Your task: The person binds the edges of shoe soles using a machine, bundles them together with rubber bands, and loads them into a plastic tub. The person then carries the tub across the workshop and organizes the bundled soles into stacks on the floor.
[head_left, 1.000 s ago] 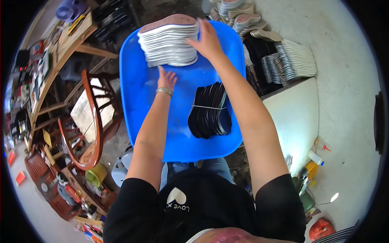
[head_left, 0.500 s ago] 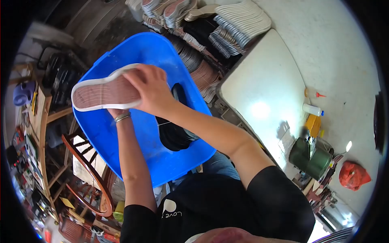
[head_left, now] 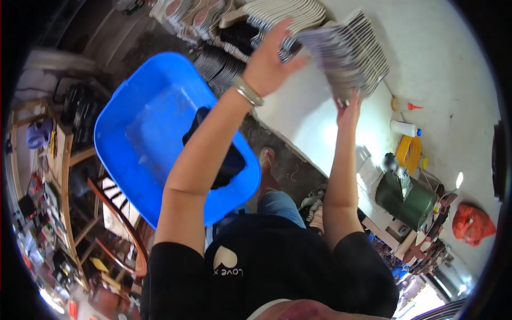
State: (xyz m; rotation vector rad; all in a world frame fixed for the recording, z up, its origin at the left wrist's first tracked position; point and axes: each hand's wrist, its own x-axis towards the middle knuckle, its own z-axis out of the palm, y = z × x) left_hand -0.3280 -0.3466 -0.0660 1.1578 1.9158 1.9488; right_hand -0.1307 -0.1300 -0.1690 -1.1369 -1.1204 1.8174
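A thick stack of pale shoe soles point(head_left: 349, 53), blurred by motion, is over the white tabletop point(head_left: 298, 120). My right hand point(head_left: 349, 111) grips the stack at its lower end. Just left of the stack, my left hand point(head_left: 269, 66) has its fingers spread, with a gap between it and the soles. Below my left forearm lies the blue tub point(head_left: 154, 122). A bundle of black soles point(head_left: 229, 162) is inside the tub at its right side, partly hidden by that forearm.
More stacked soles point(head_left: 288, 12) line the table's far end. At the right stand a white bottle point(head_left: 404, 128), a green cylindrical machine point(head_left: 408, 200) and a red bag point(head_left: 472, 224). A wooden chair point(head_left: 125, 224) is left of the tub.
The pale sole stack has left the tub and moved right, over the white tabletop. My left hand has come away from it and opened. The view has turned right.
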